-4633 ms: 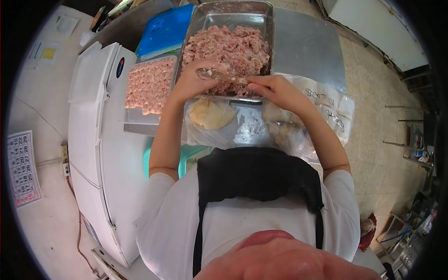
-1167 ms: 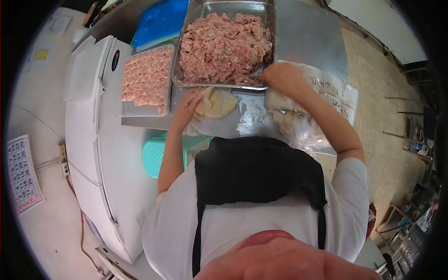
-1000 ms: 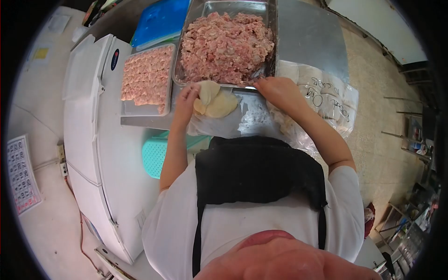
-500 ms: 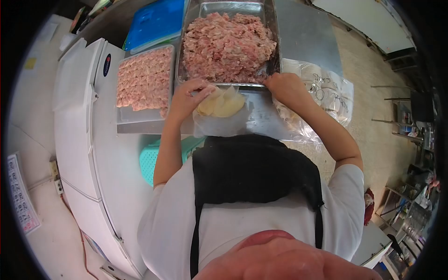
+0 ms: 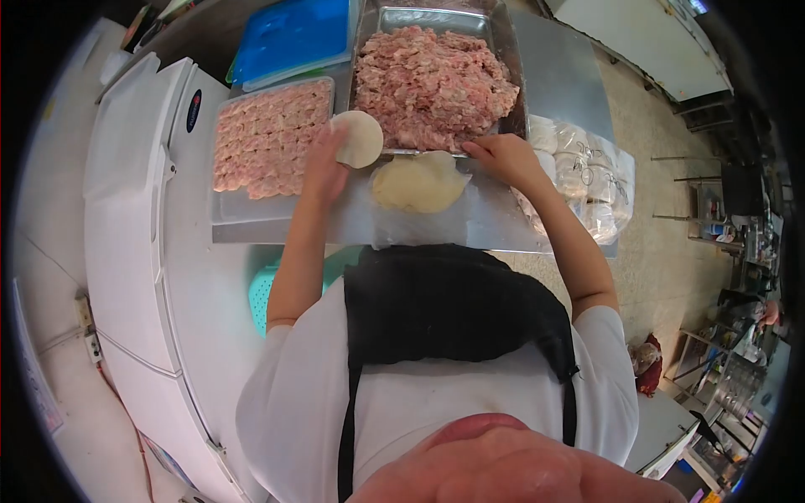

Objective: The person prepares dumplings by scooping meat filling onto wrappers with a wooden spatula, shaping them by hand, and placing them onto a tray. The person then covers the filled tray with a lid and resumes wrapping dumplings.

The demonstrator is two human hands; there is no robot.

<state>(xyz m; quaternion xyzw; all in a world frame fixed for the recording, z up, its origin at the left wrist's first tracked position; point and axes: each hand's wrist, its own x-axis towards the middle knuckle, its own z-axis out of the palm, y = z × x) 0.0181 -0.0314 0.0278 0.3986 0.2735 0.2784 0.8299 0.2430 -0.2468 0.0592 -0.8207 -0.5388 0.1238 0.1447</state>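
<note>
Between the fingers of my left hand (image 5: 327, 159) is one thin round wrapper (image 5: 359, 139), held up at the lower left corner of the metal tray (image 5: 435, 18). My right hand (image 5: 501, 157) is closed at the tray's lower right edge; what its fingers grip, if anything, is hidden. Ground meat (image 5: 430, 88) is heaped in the tray. Below the tray a stack of pale round wrappers (image 5: 418, 182) lies on a clear plastic bag (image 5: 415, 223). Left of my left hand, a clear container (image 5: 245, 207) holds rows of filled pieces (image 5: 272, 138).
A blue lid (image 5: 291, 39) lies behind the container. Plastic-wrapped packs (image 5: 584, 175) with handwriting sit right of my right hand. The steel table (image 5: 562, 71) borders a white freezer (image 5: 226, 293) on the left. A turquoise basket (image 5: 262, 289) is below the table edge.
My left hand has taken a wrapper off the stack and lifted it to the left. Earlier, both hands held a wrapper over the tray. My right hand has stayed at the tray's near edge.
</note>
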